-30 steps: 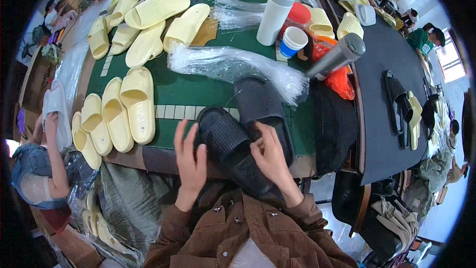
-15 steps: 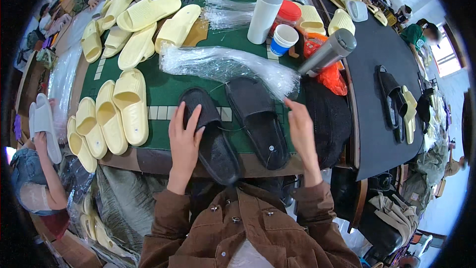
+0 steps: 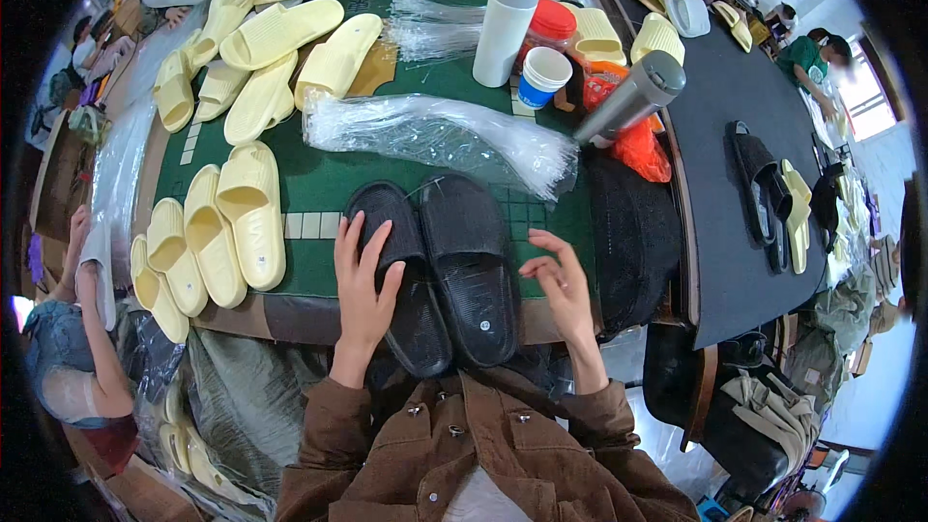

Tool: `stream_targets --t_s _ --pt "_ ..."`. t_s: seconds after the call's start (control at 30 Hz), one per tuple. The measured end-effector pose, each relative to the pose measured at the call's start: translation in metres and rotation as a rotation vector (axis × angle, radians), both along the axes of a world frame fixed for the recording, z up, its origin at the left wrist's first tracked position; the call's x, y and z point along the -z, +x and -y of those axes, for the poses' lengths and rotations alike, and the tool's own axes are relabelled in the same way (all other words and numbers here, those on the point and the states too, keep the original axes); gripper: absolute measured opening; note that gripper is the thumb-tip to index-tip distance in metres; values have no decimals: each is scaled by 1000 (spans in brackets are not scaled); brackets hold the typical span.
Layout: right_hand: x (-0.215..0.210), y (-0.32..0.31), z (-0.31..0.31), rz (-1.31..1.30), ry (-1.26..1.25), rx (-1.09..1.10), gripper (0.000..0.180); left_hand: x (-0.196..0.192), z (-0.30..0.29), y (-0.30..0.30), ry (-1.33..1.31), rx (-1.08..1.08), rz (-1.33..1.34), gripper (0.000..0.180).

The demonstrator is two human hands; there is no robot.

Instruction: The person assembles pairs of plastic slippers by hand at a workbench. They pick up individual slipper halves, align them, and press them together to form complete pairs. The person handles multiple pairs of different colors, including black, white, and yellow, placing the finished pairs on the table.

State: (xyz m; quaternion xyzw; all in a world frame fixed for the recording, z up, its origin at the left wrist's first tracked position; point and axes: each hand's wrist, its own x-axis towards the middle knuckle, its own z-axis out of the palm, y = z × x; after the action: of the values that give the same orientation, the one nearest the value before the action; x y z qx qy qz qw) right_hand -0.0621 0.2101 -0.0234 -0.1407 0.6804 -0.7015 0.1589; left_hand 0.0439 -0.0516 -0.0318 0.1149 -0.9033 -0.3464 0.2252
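Both our hands are empty of any closed grip: the left hand (image 3: 363, 300) is spread wide against the strap of the left ribbed black rubber slipper (image 3: 423, 324), and the right hand (image 3: 563, 292), loosely curled, stands apart beside the right ribbed black rubber slipper (image 3: 466, 232). The slippers lie side by side, toes away from us, heels past the near edge of the green-topped table (image 3: 319, 174). With those heels overhanging, a careless tug could drop one. Pushed forward, the toes might catch the bundle of thin clear plastic strands (image 3: 435, 135).

The tilted grey metallic tumbler (image 3: 633, 101), leaning by a crumpled orange plastic bag (image 3: 643, 155), might roll if knocked. The tall white bottle (image 3: 503, 34) and red-lidded jar (image 3: 551, 24) are covered, hiding what they hold. The white-and-blue cup (image 3: 544, 77) is open, but we cannot make out its contents.
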Motion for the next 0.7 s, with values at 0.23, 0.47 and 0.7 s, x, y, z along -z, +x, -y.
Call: stream_targets --t_s 0.23,0.47,0.7 --pt "-28 -16 -6 -180 2 207 18 4 -14 -10 -21 4 -2 45" --pt "-84 -43 16 -511 131 264 15 10 -14 -11 -25 4 -44 44" --pt "-163 -25 31 -699 -763 209 5 14 -13 -9 -22 -10 -50 44"
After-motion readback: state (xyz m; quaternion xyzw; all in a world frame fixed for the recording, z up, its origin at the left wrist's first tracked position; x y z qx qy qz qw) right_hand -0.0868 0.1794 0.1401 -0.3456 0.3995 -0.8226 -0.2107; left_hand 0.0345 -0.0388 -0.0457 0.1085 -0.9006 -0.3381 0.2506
